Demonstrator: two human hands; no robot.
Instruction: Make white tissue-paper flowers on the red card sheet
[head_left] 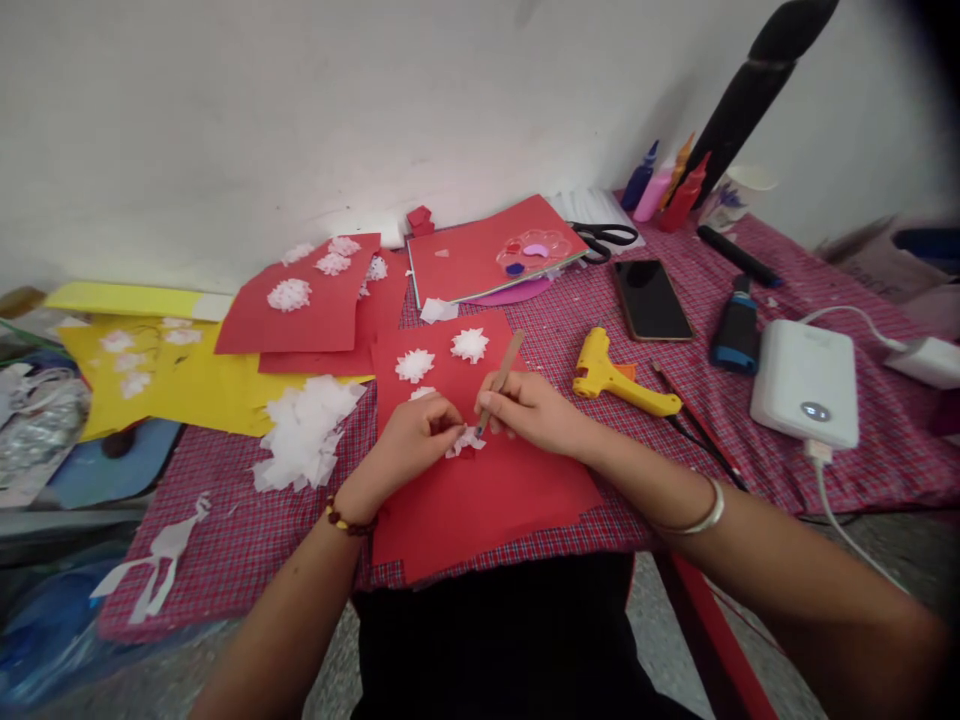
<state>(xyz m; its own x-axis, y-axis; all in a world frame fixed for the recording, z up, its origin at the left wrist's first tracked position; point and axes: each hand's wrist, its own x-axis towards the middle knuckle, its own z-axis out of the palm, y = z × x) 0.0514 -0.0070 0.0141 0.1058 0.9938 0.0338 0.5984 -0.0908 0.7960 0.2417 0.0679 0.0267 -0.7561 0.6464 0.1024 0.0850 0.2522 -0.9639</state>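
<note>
Drawn close together, thumb and forefinger of the left hand [416, 432] sit against a partly formed white paper flower [460, 442] on the red paper sheet [480, 510]; whether they pinch it, I cannot tell. Next, the right hand [531, 408] clamps a flat wooden stick [508, 362], tip at the petals. Petal-setting seems in hand, calling for light, steady pressure.

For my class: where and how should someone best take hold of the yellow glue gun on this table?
Probably by the handle of the yellow glue gun, from above and the right: it lies flat, the handle stretching rightward from the bulkier body, the orange trigger on its far edge. Avoid the paintbrush close by.
</note>
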